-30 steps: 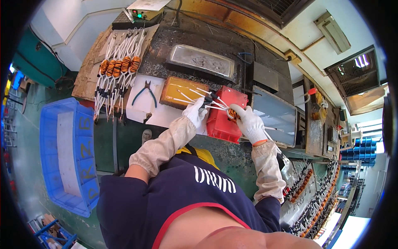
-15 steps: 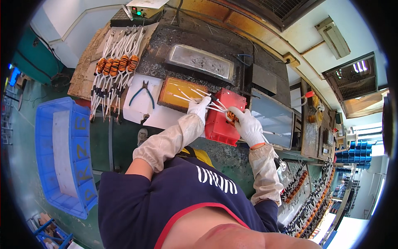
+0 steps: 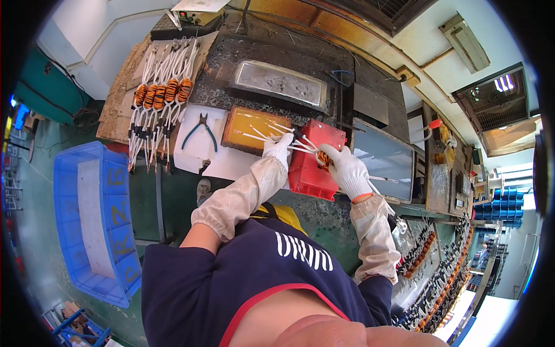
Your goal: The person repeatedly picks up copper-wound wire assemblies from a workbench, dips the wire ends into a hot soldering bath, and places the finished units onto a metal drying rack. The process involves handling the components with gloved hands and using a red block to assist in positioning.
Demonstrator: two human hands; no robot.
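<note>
Coil (image 3: 325, 162), orange with black bands, held over the red plastic box (image 3: 309, 180); my right grip (image 3: 348, 173) is closed around it and partly hides it. My left grip (image 3: 277, 151) pinches its slender white leads (image 3: 303, 149), fanned leftward over the amber tray (image 3: 237, 122). Far on the grimy desk (image 3: 277, 44): a rectangular silvery pan (image 3: 278, 81).

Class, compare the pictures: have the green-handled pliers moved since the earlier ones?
No. The pliers lie in the same spot on the white sheet, just left of the yellow tray; the slight shift is the camera's.
</note>
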